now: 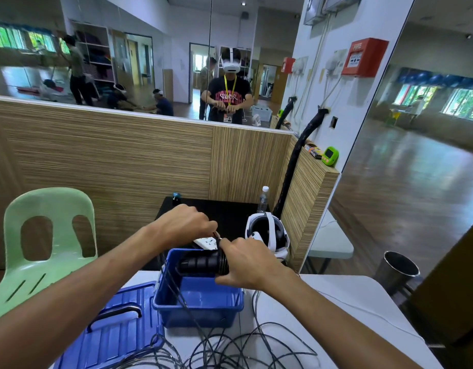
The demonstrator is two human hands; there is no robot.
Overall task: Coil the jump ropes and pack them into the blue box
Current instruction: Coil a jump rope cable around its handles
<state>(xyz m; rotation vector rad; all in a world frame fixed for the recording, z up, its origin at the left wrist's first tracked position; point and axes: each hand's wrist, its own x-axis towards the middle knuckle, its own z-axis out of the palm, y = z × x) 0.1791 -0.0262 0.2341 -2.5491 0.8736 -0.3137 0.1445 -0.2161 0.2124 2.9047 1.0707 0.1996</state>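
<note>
An open blue box (200,302) stands on the white table (336,302) in front of me. Above its far rim my right hand (246,262) grips black jump rope handles (200,263) lying sideways, with thin cord wound around their right end. My left hand (184,225) is closed on the cord just above and left of the right hand. From the handles the cord drops across the box to a loose tangle of dark rope (224,350) on the table's near edge.
The box's blue lid (115,326) lies to the left of the box. A green plastic chair (49,243) stands at the left. Behind the box are a white power strip (207,242), a white headset (267,233) and a water bottle (263,199). A metal bin (397,270) stands at the right.
</note>
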